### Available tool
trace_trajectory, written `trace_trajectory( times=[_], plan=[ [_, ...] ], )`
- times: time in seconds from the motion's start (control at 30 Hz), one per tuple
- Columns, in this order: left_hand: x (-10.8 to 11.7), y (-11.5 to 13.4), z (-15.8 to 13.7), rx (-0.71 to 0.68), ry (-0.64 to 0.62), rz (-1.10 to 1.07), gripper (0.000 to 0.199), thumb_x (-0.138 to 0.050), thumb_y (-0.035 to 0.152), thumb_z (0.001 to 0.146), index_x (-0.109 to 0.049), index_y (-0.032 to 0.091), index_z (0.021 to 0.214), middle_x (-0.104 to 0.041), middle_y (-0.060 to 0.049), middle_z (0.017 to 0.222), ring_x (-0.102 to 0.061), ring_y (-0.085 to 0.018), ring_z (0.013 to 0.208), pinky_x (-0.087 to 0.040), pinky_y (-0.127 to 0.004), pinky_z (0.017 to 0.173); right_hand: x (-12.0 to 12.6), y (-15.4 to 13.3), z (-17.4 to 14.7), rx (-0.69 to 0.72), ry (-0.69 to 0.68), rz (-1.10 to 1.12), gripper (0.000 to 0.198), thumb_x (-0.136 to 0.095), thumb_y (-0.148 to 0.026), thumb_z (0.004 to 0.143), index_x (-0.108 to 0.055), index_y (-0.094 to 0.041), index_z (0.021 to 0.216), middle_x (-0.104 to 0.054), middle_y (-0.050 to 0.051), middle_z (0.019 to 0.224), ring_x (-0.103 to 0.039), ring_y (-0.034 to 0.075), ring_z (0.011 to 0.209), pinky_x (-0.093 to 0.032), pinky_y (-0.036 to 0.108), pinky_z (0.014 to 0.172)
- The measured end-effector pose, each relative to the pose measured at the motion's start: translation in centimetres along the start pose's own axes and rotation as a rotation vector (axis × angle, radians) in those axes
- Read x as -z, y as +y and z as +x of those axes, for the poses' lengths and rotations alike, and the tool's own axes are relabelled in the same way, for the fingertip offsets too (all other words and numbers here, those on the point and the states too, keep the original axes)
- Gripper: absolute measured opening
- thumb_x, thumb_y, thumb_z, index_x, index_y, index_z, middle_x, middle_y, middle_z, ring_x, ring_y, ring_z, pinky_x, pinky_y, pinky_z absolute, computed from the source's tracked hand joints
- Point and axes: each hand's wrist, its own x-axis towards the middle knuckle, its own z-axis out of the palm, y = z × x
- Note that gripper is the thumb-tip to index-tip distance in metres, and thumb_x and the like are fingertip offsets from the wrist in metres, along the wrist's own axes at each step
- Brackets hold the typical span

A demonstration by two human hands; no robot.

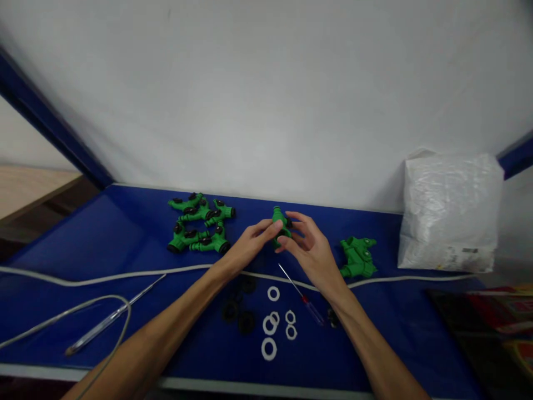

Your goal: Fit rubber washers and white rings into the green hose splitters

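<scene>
A green Y-shaped hose splitter (277,213) is held above the middle of the blue table, its narrow end pointing away from me. My left hand (255,238) grips it from the left, thumb on top. My right hand (311,245) closes on its right side, fingers curled at a dark part and thumb at the near end. Just below my hands lies a screwdriver (305,300) with a red and clear handle. White ring washers (268,349) and thinner white rings (290,317) are spread nearer to me. Dark rings (246,321) lie left of them.
Several green splitters with black knobs (200,211) sit at the back left. More green splitter bodies (357,258) are piled at the right. A pale cable (158,272) crosses the table. A long clear-handled tool (104,326) lies left; a white plastic-wrapped package (449,211) stands right.
</scene>
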Motion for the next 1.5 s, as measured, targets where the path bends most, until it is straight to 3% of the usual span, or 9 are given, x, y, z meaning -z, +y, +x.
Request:
trace_trajectory(
  times=[0.17, 0.33, 0.47, 0.53, 0.63, 0.77, 1.17, 1.4, 1.5],
  plan=[
    [-0.4, -1.2, 0.0, 0.055, -0.012, -0.121, 0.048, -0.065, 0.053, 0.088, -0.07, 0.018, 0.119, -0.071, -0.007, 0.106, -0.061, -0.02, 0.096, -0.046, -0.028, 0.083, 0.0, 0.5, 0.2, -0.013, -0.009, -0.02, 0.055, -0.087, -0.028, 0.068, -0.06, -0.027, 0.117, -0.061, 0.002, 0.114, -0.069, 0.019, 0.098, -0.059, 0.03, 0.086],
    [-0.1, -1.7, 0.4, 0.11, 0.074, -0.243, 0.053, -0.06, 0.059, 0.088, -0.071, 0.013, 0.11, -0.073, -0.01, 0.099, -0.063, -0.015, 0.075, -0.047, -0.024, 0.065, 0.2, 0.1, 0.1, 0.006, -0.009, -0.058, 0.057, -0.084, -0.035, 0.072, -0.058, -0.027, 0.122, -0.063, 0.005, 0.113, -0.069, 0.024, 0.104, -0.062, 0.033, 0.077],
    [0.6, -0.6, 0.8, 0.128, 0.119, -0.382, 0.044, -0.049, 0.052, 0.095, -0.067, 0.012, 0.096, -0.075, -0.015, 0.102, -0.062, -0.013, 0.055, -0.036, -0.02, 0.043, 1.3, -0.9, -1.7, 0.191, 0.075, -0.399, 0.036, -0.076, -0.035, 0.083, -0.065, -0.026, 0.117, -0.064, 0.008, 0.116, -0.069, 0.022, 0.099, -0.06, 0.032, 0.077],
    [0.9, -0.1, 0.8, 0.136, 0.122, -0.449, 0.039, -0.044, 0.047, 0.097, -0.064, 0.014, 0.093, -0.076, -0.016, 0.102, -0.06, -0.012, 0.049, -0.03, -0.019, 0.038, 1.5, -1.3, -3.3, 0.267, -0.063, -0.675, 0.016, -0.07, -0.029, 0.089, -0.072, -0.025, 0.104, -0.066, 0.006, 0.106, -0.069, 0.019, 0.086, -0.058, 0.032, 0.078],
    [0.8, -0.1, 0.7, 0.15, 0.124, -0.472, 0.037, -0.043, 0.045, 0.097, -0.062, 0.013, 0.094, -0.077, -0.016, 0.096, -0.058, -0.011, 0.047, -0.027, -0.017, 0.036, 1.0, -1.5, -5.8, 0.265, -0.355, -0.894, 0.02, -0.066, -0.018, 0.091, -0.074, -0.026, 0.107, -0.068, 0.005, 0.101, -0.068, 0.022, 0.094, -0.055, 0.036, 0.087],
    [0.2, -0.5, 0.4, 0.186, 0.088, -0.429, 0.041, -0.048, 0.048, 0.096, -0.064, 0.012, 0.101, -0.076, -0.015, 0.097, -0.06, -0.01, 0.052, -0.029, -0.017, 0.038, -0.3, -1.3, -7.4, 0.167, -0.45, -0.971, 0.026, -0.066, -0.015, 0.09, -0.073, -0.028, 0.112, -0.066, 0.006, 0.105, -0.065, 0.026, 0.102, -0.052, 0.04, 0.093],
    [-0.5, 0.1, 0.1, 0.227, -0.018, -0.284, 0.043, -0.059, 0.058, 0.086, -0.062, 0.016, 0.095, -0.073, -0.008, 0.093, -0.063, -0.011, 0.063, -0.033, -0.016, 0.045, -1.8, -1.9, -7.8, 0.092, -0.192, -0.832, 0.013, -0.063, -0.011, 0.086, -0.064, -0.024, 0.081, -0.065, 0.0, 0.083, -0.062, 0.02, 0.081, -0.047, 0.032, 0.079],
    [-0.9, -0.3, -0.4, 0.175, -0.055, -0.096, 0.052, -0.063, 0.064, 0.081, -0.066, 0.012, 0.079, -0.063, -0.004, 0.065, -0.056, -0.014, 0.059, -0.029, -0.021, 0.047, -1.0, -3.3, -5.6, 0.065, 0.154, -0.485, 0.017, -0.064, -0.038, 0.09, -0.062, -0.021, 0.086, -0.067, 0.0, 0.071, -0.066, 0.019, 0.07, -0.05, 0.031, 0.069],
    [-1.2, 0.3, -0.7, 0.183, -0.082, 0.019, 0.052, -0.062, 0.066, 0.08, -0.068, 0.014, 0.085, -0.066, -0.003, 0.071, -0.06, -0.016, 0.066, -0.034, -0.022, 0.053, -0.4, -2.9, -4.4, 0.057, 0.208, -0.348, 0.025, -0.068, -0.043, 0.086, -0.061, -0.02, 0.083, -0.068, 0.001, 0.068, -0.067, 0.018, 0.067, -0.052, 0.032, 0.067]
  ],
)
